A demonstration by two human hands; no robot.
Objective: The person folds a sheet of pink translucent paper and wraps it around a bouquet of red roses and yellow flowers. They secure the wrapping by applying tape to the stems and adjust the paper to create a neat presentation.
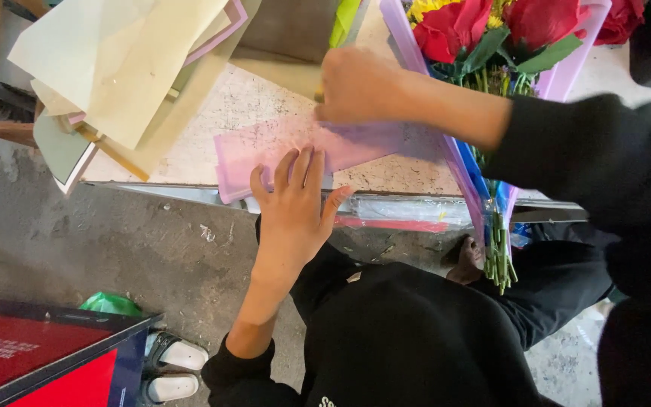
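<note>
Pink wrapping sheet (pixel 295 154) lies flat on the worn white table (pixel 242 102), near edge hanging just over the table lip at 6 o'clock. My left hand (pixel 295 207) is spread open, fingers flat, fingertips pressing the sheet's near edge, nothing gripped. My right hand (pixel 356 84) is a loosely closed fist at the sheet's far edge, about 1 o'clock from the left; it's blurred, so I cannot tell if it pinches the paper or just pushes it.

To do this well I judge: hold the left palm down as anchor and smooth with the right along the length, so no crease sets in.

The sheet sits between both hands. At 3 o'clock, touching its right end, is the bouquet (pixel 491 45) of red roses in lilac wrap, stems (pixel 497 252) hanging off the table. At 10 o'clock, a stack of cream paper sheets (pixel 122 68). Red box (pixel 39 354) at 8 o'clock on the floor.
</note>
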